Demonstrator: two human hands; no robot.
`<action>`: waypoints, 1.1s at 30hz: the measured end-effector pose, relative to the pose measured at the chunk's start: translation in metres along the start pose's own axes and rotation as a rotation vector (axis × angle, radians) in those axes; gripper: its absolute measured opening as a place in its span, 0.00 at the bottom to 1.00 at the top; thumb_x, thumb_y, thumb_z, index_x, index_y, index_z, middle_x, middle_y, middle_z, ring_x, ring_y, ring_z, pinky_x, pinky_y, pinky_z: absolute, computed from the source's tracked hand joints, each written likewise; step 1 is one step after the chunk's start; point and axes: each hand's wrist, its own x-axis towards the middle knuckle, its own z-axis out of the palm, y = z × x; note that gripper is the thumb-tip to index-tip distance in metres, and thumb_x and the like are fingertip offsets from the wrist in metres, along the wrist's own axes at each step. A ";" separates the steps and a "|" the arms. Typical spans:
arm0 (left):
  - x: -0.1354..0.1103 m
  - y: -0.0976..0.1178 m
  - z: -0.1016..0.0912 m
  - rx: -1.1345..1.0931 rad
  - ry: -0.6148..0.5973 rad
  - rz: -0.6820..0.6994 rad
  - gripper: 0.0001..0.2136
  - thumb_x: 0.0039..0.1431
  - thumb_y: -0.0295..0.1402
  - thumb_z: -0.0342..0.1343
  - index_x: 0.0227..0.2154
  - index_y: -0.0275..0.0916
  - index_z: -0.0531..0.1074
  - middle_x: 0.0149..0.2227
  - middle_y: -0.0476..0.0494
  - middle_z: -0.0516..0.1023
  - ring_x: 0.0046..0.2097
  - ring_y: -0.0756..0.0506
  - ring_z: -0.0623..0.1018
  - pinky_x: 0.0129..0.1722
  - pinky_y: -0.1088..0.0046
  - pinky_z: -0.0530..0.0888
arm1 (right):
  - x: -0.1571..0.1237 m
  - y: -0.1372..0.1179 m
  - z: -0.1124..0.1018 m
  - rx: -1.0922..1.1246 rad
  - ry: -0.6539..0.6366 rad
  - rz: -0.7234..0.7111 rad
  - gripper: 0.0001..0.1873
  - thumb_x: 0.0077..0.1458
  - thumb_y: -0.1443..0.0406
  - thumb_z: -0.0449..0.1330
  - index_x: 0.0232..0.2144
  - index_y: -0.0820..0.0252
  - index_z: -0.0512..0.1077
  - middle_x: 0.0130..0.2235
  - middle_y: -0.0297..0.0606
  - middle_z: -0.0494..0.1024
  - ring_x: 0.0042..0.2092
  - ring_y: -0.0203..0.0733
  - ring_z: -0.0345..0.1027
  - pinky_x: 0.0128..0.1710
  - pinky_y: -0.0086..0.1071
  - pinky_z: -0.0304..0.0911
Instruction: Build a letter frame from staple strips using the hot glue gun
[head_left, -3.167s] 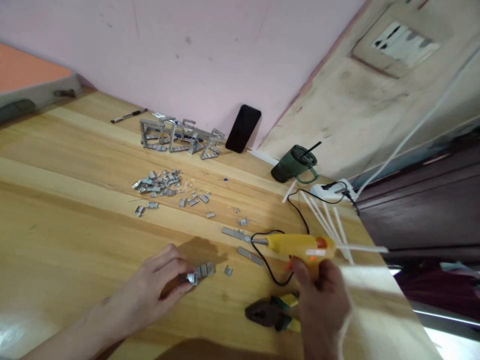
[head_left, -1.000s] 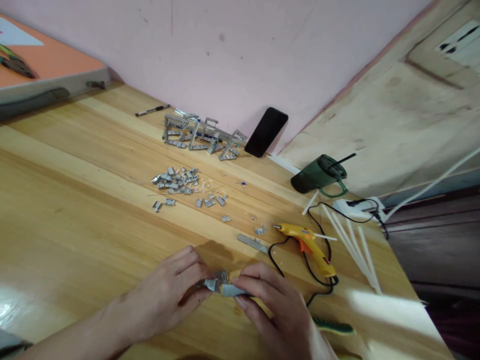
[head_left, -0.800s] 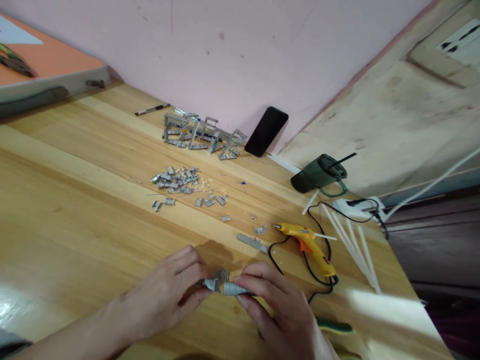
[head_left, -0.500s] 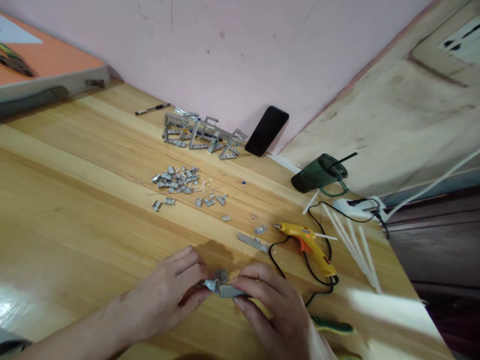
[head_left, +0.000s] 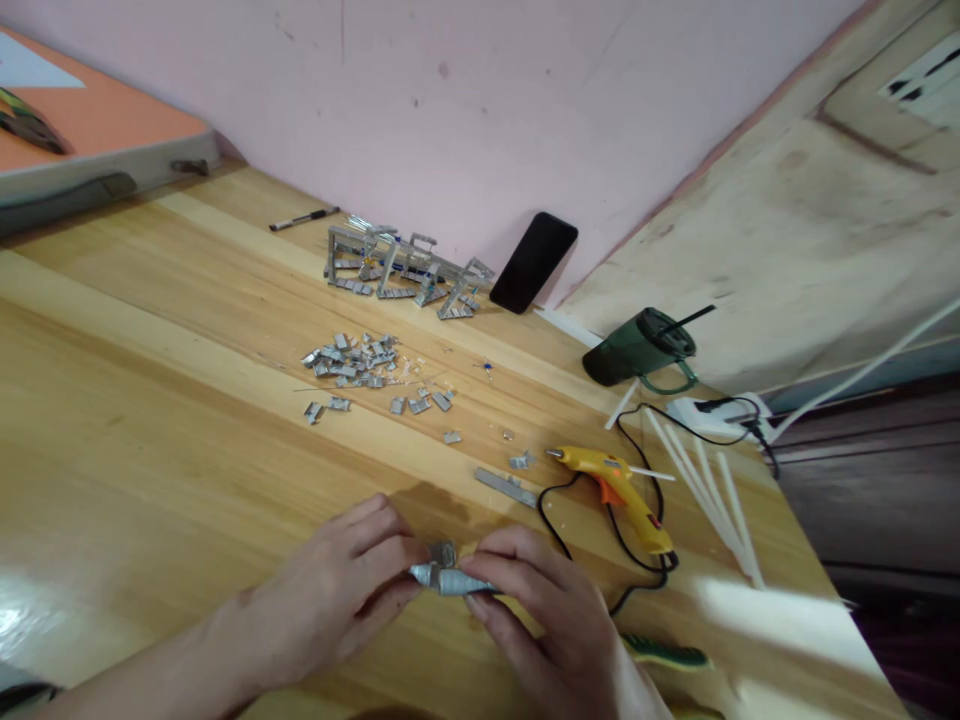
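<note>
Since about three seconds ago, the yellow glue gun (head_left: 628,497) has gone from the right hand (head_left: 551,625) to the bench (head_left: 150,420). That hand now pinches a grey strip (head_left: 459,582), while the left hand (head_left: 345,590) holds a shiny metal piece (head_left: 424,573) in a narrow grip. Both pieces face end to end above the bench's near edge; whether they touch I cannot tell. Working from afar, I'd judge that steady wrists, squared ends and light, even pressure suit this hold best, with skin kept off the facing ends in case they are hot. Beyond the hands, a loose strip (head_left: 506,486) lies near the gun's nozzle. Farther out sits a pile of metal clips (head_left: 349,360), then metal frames (head_left: 388,270) along the far edge.
</note>
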 end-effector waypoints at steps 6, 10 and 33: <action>0.000 0.001 -0.001 -0.006 -0.010 -0.002 0.05 0.61 0.25 0.49 0.38 0.39 0.67 0.32 0.46 0.73 0.34 0.47 0.70 0.33 0.72 0.70 | -0.002 0.001 0.000 -0.019 -0.031 0.025 0.14 0.54 0.73 0.55 0.43 0.56 0.67 0.36 0.37 0.73 0.36 0.36 0.69 0.35 0.28 0.68; -0.001 0.002 -0.001 0.013 -0.014 -0.006 0.06 0.61 0.25 0.49 0.39 0.40 0.67 0.33 0.47 0.73 0.34 0.48 0.71 0.34 0.72 0.71 | -0.003 0.002 0.001 -0.010 -0.053 0.042 0.15 0.55 0.73 0.55 0.44 0.54 0.66 0.37 0.36 0.72 0.37 0.36 0.69 0.36 0.28 0.67; 0.003 0.010 -0.004 -0.067 0.087 0.006 0.08 0.60 0.26 0.51 0.42 0.38 0.67 0.33 0.46 0.73 0.35 0.48 0.70 0.35 0.73 0.71 | 0.001 0.000 -0.001 -0.017 -0.044 -0.003 0.15 0.53 0.74 0.55 0.44 0.56 0.67 0.36 0.37 0.72 0.36 0.36 0.69 0.34 0.27 0.67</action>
